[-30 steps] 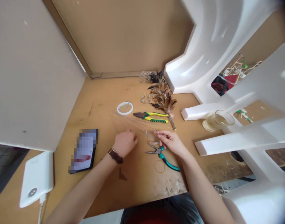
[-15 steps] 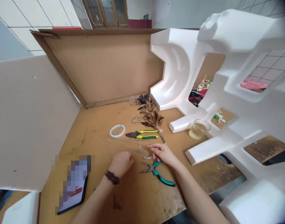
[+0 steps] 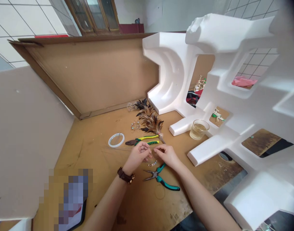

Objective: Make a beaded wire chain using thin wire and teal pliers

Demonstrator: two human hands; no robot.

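Note:
My left hand (image 3: 140, 154) has its fingers curled in a pinch, its tips close to those of my right hand (image 3: 168, 156). The right thumb and forefinger are pinched together as well. Between and just below them hangs a thin wire with a short row of small beads (image 3: 152, 164); the wire itself is barely visible at the fingertips. Below the hands, long-nose pliers (image 3: 156, 175) with teal handles lie spread on the table. Behind them are combination pliers (image 3: 147, 140) with yellow-green handles, partly covered by my left fingers.
A white ring-shaped spool (image 3: 116, 140), a feather bundle (image 3: 150, 118) and a beaded loop (image 3: 135, 125) lie farther back. To the right, a glass of liquid (image 3: 199, 129) stands among the arms of a large white foam piece (image 3: 172, 73). A phone (image 3: 73, 205) lies front left.
My left hand has risen from the table and moved right, up to my right hand, its fingers now pinched at the wire. The camera view has shifted slightly.

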